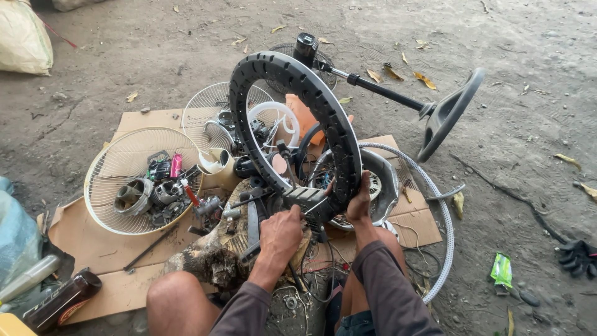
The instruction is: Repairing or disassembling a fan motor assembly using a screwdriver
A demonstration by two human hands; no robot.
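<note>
Tyre — black, perforated, upright — gripped by both hands.

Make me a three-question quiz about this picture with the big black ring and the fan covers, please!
1. Where does the brown bottle lie?
A. Bottom left, by the cardboard
B. Inside a fan cover
C. On the black ring

2. How many white wire fan covers lie left of the black ring?
A. None
B. Two
C. Five

3. How is the black ring standing?
A. Flat on the ground
B. Held up on its edge
C. Hanging from a rope

Answers:
1 A: the bottle lies at the cardboard corner, bottom left.
2 B: one big cover in front, another behind it.
3 B: the right hand grips its lower rim and the left hand sits at its base.
</note>
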